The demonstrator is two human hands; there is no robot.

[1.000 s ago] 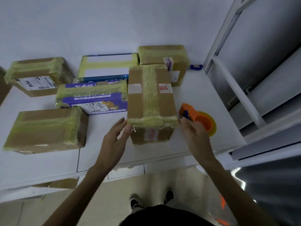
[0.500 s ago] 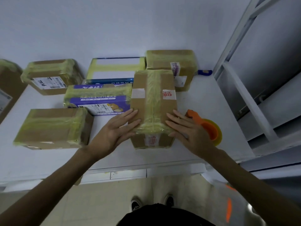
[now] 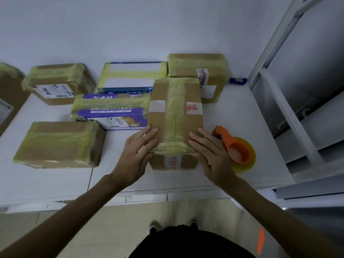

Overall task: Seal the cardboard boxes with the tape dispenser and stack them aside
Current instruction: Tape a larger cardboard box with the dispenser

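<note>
Fingers straight and flat, left grip (image 3: 137, 151) and right grip (image 3: 210, 153) press the taped box (image 3: 175, 112) between them on the desk (image 3: 232, 112). The tape dispenser (image 3: 236, 149) lies just right of right grip. Best to rub tape ends down firmly before lifting.

Box (image 3: 175, 116) on the table (image 3: 238, 112) before you, left hand (image 3: 137, 155) at its left edge, right hand (image 3: 210, 155) at its right, tape dispenser (image 3: 234, 148) just beyond, second box (image 3: 111, 112) just beside its left.
</note>
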